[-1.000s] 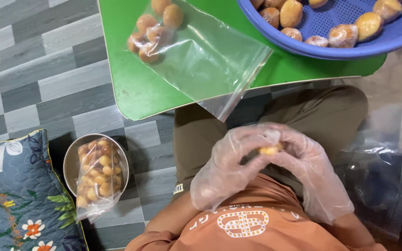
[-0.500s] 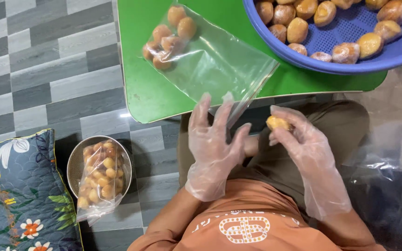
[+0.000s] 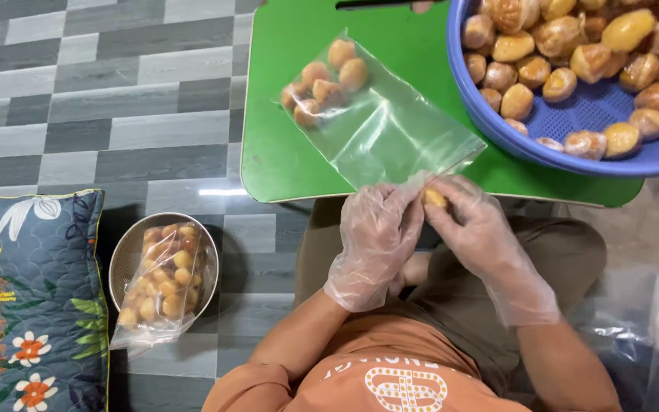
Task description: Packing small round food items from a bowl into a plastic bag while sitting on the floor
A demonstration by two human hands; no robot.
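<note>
Grey tiled floor under a green table (image 3: 284, 164). I see both gloved hands at the table's near edge: right hand (image 3: 476, 229) pinches 1 small golden pastry (image 3: 435, 198) at the mouth of the clear plastic bag (image 3: 390, 130); left hand (image 3: 375, 233) grips that bag's open edge. Bag lies flat on the table, several pastries inside. Blue basket (image 3: 573, 126) of pastries far right; metal bowl (image 3: 127, 259) with filled bag on floor beside floral cushion (image 3: 32, 290).
</note>
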